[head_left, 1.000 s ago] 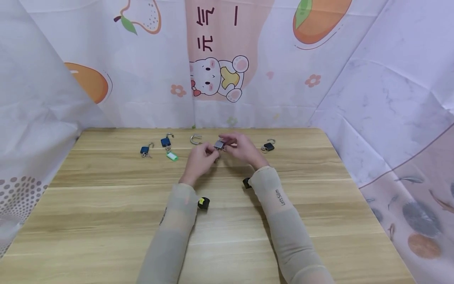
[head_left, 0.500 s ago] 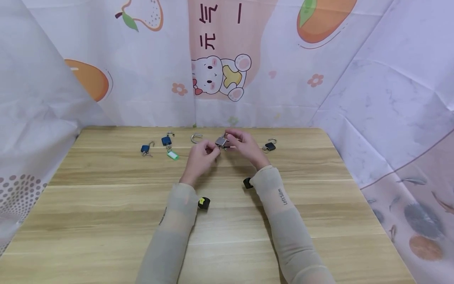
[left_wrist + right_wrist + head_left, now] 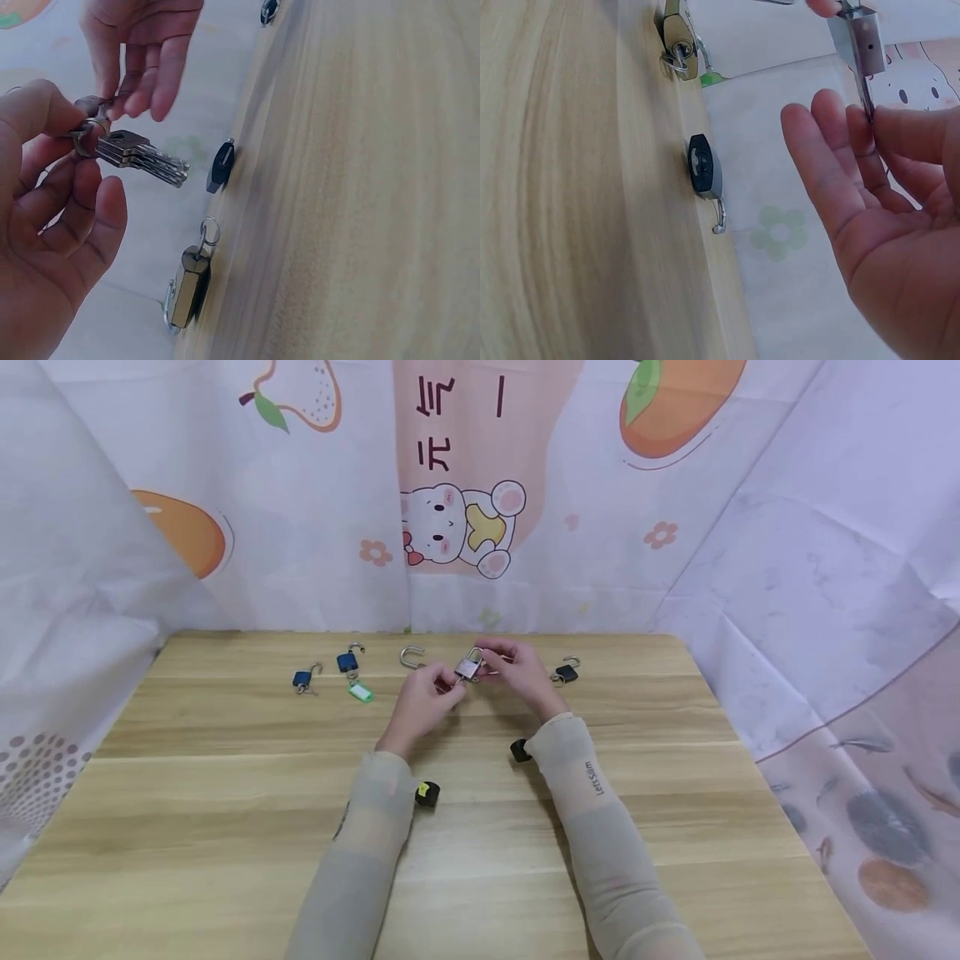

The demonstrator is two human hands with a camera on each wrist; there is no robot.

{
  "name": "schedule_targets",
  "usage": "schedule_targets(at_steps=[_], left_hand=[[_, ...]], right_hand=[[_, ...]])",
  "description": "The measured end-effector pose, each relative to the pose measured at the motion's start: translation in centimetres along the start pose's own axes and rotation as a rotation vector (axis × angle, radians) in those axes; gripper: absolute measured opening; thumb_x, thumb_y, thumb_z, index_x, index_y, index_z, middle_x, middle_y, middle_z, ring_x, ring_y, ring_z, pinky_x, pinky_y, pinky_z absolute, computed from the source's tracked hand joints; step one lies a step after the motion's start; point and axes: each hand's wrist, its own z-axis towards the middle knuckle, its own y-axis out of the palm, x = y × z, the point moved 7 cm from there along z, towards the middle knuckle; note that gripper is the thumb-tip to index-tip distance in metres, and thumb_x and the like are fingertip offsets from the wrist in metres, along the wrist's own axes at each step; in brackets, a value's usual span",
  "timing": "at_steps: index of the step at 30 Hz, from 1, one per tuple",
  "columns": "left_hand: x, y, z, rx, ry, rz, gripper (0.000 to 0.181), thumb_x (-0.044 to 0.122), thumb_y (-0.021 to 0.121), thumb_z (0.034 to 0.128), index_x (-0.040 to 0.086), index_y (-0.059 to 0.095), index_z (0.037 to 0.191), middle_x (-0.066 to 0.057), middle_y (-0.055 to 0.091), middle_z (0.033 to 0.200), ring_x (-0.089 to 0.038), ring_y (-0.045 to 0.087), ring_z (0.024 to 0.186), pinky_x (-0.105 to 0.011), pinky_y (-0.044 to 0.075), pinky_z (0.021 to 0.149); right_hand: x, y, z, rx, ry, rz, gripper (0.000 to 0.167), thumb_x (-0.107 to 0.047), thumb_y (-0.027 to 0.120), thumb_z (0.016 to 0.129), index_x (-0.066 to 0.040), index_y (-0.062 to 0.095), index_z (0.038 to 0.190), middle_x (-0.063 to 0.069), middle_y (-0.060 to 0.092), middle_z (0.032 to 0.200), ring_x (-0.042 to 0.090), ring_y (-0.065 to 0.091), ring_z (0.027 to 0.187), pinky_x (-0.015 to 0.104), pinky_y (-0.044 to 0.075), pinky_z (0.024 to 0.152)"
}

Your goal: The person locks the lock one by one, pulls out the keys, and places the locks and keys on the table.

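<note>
Between the two hands a silver padlock [image 3: 468, 668] is held above the table, its shackle to the upper right. My right hand [image 3: 521, 677] pinches the shackle between thumb and finger, as the right wrist view shows below the padlock's body [image 3: 864, 43]. My left hand [image 3: 423, 700] pinches a key at the padlock's lower end. From its fingers hangs a ring with several keys [image 3: 142, 155]. How deep the pinched key sits in the lock is hidden.
At the far left lie two blue padlocks [image 3: 347, 662], one with a green tag [image 3: 361, 692]. A brass padlock [image 3: 189, 292] and a black padlock [image 3: 221, 166] lie behind my hands near the back edge. Another black padlock [image 3: 566, 673] lies to the right.
The padlock has turned between my hands, so its face and shackle show more clearly. Both hands have stayed in nearly the same place and keep their grip.
</note>
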Motion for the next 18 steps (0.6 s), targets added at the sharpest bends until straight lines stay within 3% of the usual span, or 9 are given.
schedule_targets(at_steps=[4,10,18], left_hand=[[0.0,0.1,0.0,0.004,0.007,0.014,0.012,0.006,0.075,0.0865,0.006,0.064,0.08,-0.005,0.068,0.081,-0.018,0.061,0.074,-0.03,0.052,0.068],[0.6,-0.2,-0.2,0.09,0.038,0.115,0.013,0.008,0.077,0.0808,0.008,0.066,0.074,-0.001,0.067,0.071,-0.015,0.059,0.066,-0.028,0.049,0.062],[1.5,-0.2,-0.3,0.19,0.108,0.102,0.012,0.004,0.077,0.0787,0.007,0.069,0.07,-0.002,0.067,0.066,-0.013,0.058,0.06,-0.025,0.048,0.057]], right_hand=[[-0.2,0.0,-0.2,0.01,0.001,0.024,0.034,-0.007,0.059,0.103,0.009,0.059,0.134,0.019,0.067,0.111,0.017,0.068,0.083,0.058,0.05,0.097],[-0.5,0.3,-0.3,0.007,0.011,0.025,0.032,-0.011,0.061,0.103,0.006,0.063,0.13,0.017,0.068,0.113,0.018,0.069,0.087,0.054,0.052,0.095],[-0.6,0.5,-0.4,-0.008,0.013,0.052,0.031,-0.01,0.06,0.103,0.006,0.064,0.13,0.02,0.067,0.12,0.024,0.071,0.093,0.05,0.053,0.095]])
